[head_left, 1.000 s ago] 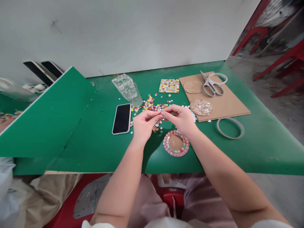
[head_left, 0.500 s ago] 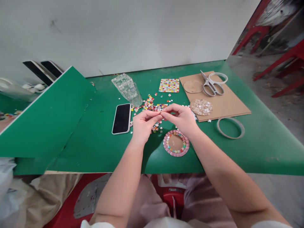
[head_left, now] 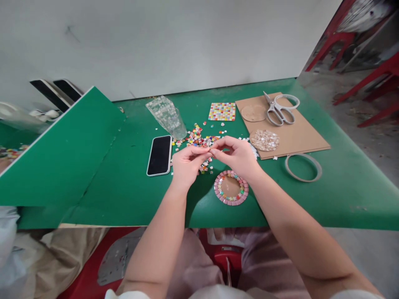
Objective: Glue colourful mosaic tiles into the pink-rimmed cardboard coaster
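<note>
Head view: left hand (head_left: 186,165) and right hand (head_left: 240,158) meet, fingertips pinched together by the loose tiles (head_left: 196,132), can't tell on what; 1 pink-rimmed disc (head_left: 230,187) lies nearby.

Loose tiles (head_left: 197,133) lie behind the coaster (head_left: 230,187).

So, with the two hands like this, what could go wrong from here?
The left hand and right hand meet at their fingertips; any piece between them, too small to tell, could drop and get lost among the loose tiles. The right hand is also near the round mosaic, so lowering it carelessly might nudge that.
</note>
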`<act>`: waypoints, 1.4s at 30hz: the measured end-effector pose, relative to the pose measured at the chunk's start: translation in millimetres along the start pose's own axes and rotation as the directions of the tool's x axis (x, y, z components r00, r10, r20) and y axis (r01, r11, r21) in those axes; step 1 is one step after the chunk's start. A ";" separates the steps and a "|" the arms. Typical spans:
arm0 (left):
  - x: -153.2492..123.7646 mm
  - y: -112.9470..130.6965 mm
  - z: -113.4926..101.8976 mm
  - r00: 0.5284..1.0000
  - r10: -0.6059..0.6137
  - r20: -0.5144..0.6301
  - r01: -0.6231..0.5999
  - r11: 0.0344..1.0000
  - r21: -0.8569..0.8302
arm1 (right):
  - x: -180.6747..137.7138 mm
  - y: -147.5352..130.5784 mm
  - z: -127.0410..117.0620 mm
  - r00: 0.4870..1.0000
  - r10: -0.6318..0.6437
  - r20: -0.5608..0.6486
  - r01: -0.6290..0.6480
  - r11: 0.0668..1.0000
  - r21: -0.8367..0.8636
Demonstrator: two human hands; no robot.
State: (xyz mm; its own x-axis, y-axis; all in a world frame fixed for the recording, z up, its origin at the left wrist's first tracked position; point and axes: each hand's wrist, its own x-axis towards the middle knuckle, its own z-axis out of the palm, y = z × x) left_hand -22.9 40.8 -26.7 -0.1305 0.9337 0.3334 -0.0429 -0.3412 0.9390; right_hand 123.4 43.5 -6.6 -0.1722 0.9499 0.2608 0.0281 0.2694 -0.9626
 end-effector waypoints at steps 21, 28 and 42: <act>-0.1 3.1 2.7 0.994 -0.104 0.040 0.105 0.994 -0.015 | -2.1 0.1 0.7 0.993 -0.107 -0.055 0.096 0.981 -0.168; 0.0 2.0 2.0 0.987 -0.137 0.081 0.146 0.984 -0.106 | -0.7 2.0 0.0 0.994 -0.085 -0.069 0.078 0.992 -0.101; 1.0 -0.1 -1.3 0.990 -0.136 0.031 0.135 0.991 0.020 | -0.7 1.7 -3.2 0.996 -0.075 -0.040 0.068 0.987 -0.145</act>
State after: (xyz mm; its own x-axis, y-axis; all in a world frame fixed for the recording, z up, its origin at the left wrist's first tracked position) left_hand -24.3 41.7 -26.6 -0.0924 0.9743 0.2053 -0.0402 -0.2096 0.9770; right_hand 126.7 43.8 -8.2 -0.1340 0.9327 0.3348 0.1592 0.3537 -0.9217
